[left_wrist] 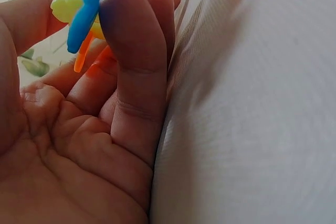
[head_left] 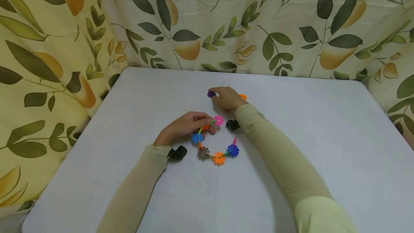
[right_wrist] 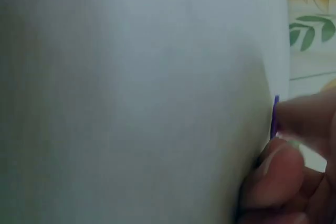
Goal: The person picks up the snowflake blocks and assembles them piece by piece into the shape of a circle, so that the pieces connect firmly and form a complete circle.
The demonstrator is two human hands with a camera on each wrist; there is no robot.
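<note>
Toothed plastic snowflake discs form a curved chain on the white table, with a blue disc point(head_left: 197, 138), a grey disc point(head_left: 203, 153), an orange disc point(head_left: 219, 158), a dark blue disc point(head_left: 233, 150) and a pink disc point(head_left: 219, 120). My left hand point(head_left: 183, 126) holds the chain's upper left part, near the pink end; its fingers partly hide another orange disc. Farther back, my right hand point(head_left: 227, 98) pinches a purple disc point(head_left: 211, 94), seen edge-on as a thin purple disc point(right_wrist: 274, 117) in the right wrist view. A white piece point(head_left: 217, 95) shows beside it.
Partly hidden behind the right hand lies another orange piece point(head_left: 243, 97). Black wrist cameras stick out by the left cuff point(head_left: 177, 152) and the right cuff point(head_left: 232, 124). A leaf-and-fruit patterned curtain point(head_left: 207, 21) hangs past the table's back edge.
</note>
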